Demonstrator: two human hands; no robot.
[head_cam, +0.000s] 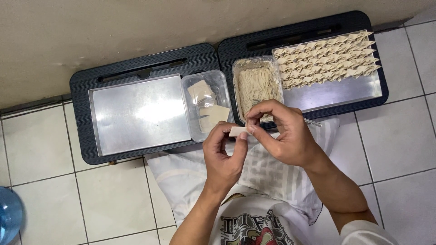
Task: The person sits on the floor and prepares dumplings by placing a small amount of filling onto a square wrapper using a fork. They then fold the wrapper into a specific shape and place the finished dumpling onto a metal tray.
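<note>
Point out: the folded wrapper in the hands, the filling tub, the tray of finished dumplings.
folded wrapper [237, 131], head view, on its pale flat face between the fingertips.
filling tub [257, 84], head view, on the filling inside it.
tray of finished dumplings [336, 93], head view, on its bare metal floor.

Both hands, left hand [222, 156] and right hand [284, 134], pinch a small folded wrapper [237, 131] between their fingertips. Beyond them sit a tub of filling [257, 84], a tub of wrappers [206, 102] and a tray of folded dumplings [334, 93].
</note>
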